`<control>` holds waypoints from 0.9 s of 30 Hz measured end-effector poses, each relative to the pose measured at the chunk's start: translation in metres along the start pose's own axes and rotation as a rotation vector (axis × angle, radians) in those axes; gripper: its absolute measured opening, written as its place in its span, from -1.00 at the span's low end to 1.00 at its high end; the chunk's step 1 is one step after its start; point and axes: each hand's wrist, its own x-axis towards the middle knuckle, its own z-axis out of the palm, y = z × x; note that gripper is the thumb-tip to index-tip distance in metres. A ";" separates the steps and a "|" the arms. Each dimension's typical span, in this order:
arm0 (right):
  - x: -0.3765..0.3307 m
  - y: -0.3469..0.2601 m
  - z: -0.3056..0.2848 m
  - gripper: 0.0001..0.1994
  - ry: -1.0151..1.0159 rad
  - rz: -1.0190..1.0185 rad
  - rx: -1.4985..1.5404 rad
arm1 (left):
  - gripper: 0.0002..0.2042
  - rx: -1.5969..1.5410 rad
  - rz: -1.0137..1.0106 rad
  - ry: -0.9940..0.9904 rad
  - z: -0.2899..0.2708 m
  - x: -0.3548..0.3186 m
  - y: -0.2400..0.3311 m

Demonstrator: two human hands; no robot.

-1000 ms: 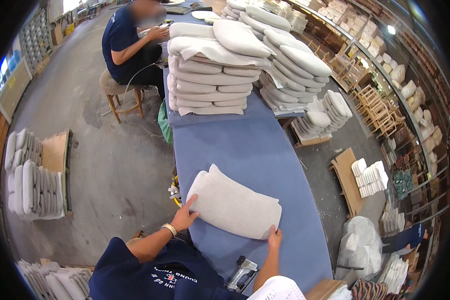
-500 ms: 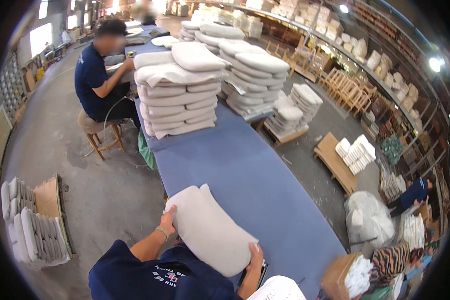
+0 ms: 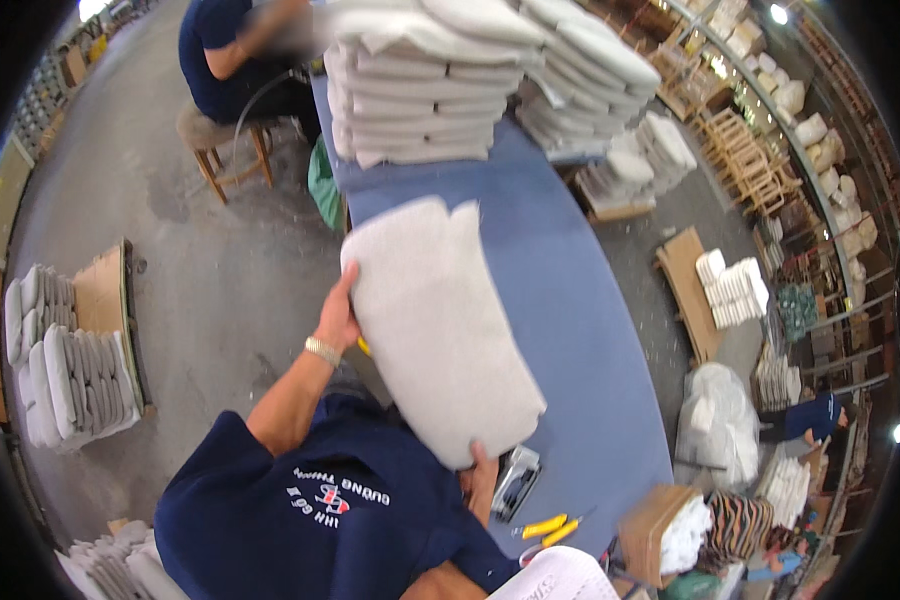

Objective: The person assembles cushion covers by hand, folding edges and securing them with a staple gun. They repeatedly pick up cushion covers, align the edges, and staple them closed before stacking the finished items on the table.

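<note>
A light grey seat cushion point(image 3: 440, 330) with a notch in its far edge lies across the near part of a blue-covered table point(image 3: 590, 340), partly over the edge toward my body. My left hand point(image 3: 340, 312) grips its left side, thumb on top and the other fingers hidden beneath. At the near right corner, my right hand point(image 3: 482, 478) holds the cushion with the thumb over its edge. Beside that hand lies a metal staple gun point(image 3: 517, 484). Yellow-handled pliers point(image 3: 550, 527) rest just nearer to me.
Tall cushion stacks point(image 3: 420, 100) stand at the table's far end. A co-worker point(image 3: 225, 50) sits on a stool point(image 3: 220, 135) at far left. More cushions point(image 3: 75, 375) stand on the floor at left. A cardboard box point(image 3: 655, 535) with white stuffing is at near right.
The cushion has turned more lengthwise and moved away from me over the table, with both hands still on it. The view has tipped downward, bringing the staple gun and pliers into clear sight.
</note>
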 end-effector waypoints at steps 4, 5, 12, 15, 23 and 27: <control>0.017 -0.004 0.027 -0.13 -0.194 -0.079 0.213 | -0.26 0.001 0.029 -0.033 0.024 0.012 0.043; 0.026 -0.002 0.032 -0.14 -0.213 -0.064 0.238 | -0.26 -0.011 0.042 -0.073 0.026 0.019 0.055; 0.090 0.004 0.154 -0.20 -0.455 -0.213 0.219 | -0.28 -0.004 0.151 -0.318 0.029 0.067 0.173; 0.093 -0.015 0.252 -0.20 -0.469 -0.361 0.375 | -0.35 0.160 0.347 -0.588 0.084 0.043 0.233; 0.110 -0.184 0.528 -0.31 -0.518 -0.705 0.449 | -0.45 1.381 0.550 -0.877 0.047 0.061 0.300; 0.107 -0.244 0.645 -0.34 -0.635 -0.737 0.338 | -0.30 1.740 0.026 -0.937 -0.065 0.071 0.225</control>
